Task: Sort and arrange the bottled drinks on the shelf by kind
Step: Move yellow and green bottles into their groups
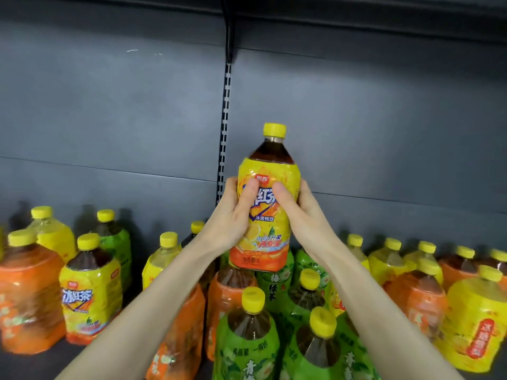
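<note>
A yellow-labelled iced tea bottle (267, 204) with a yellow cap is held upright in the air above the shelf. My left hand (233, 218) grips its left side, thumb across the label. My right hand (303, 215) grips its right side the same way. Below stand mixed bottles, all with yellow caps: green-labelled tea bottles (248, 338) at the front centre, orange-labelled bottles (26, 294) at the left and centre, another yellow iced tea bottle (90, 292) at the left, and a yellow bottle (477, 322) at the right.
The dark grey back panel (109, 119) of the shelf rises behind the bottles, with a slotted upright rail (225, 111) in the middle. A dark shelf (356, 6) hangs overhead. Bare shelf floor (33, 364) shows at the front left.
</note>
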